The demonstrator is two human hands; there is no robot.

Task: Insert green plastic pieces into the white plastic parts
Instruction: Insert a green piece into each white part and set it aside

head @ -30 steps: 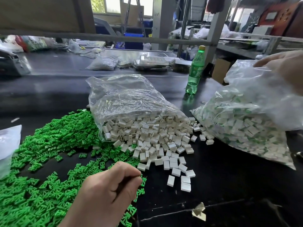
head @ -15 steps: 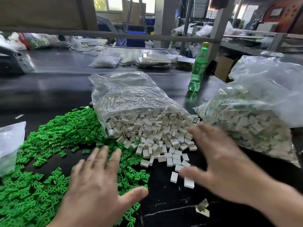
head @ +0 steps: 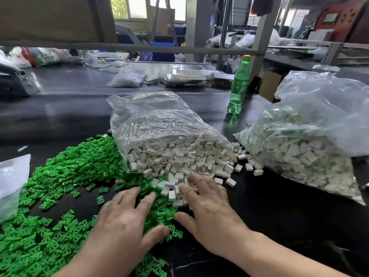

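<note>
Both hands now lie further forward than half a second ago. Entry one, left hand (head: pixel 123 222): grip apart, fingers spread flat on the green plastic pieces (head: pixel 69 176) heaped on the dark desk (head: pixel 279 216). Entry two, right hand (head: pixel 209 214): grip apart, fingertips on loose white plastic parts (head: pixel 189 158) spilling from a clear bag (head: pixel 155 120). At right, a second bag (head: pixel 299 152) of white-and-green parts; behind, a green bottle (head: pixel 239 84).

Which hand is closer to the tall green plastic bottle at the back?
Right. The right hand lies in front of the green plastic bottle, slightly left of it; the left hand rests farther left, on the green plastic pieces.
</note>
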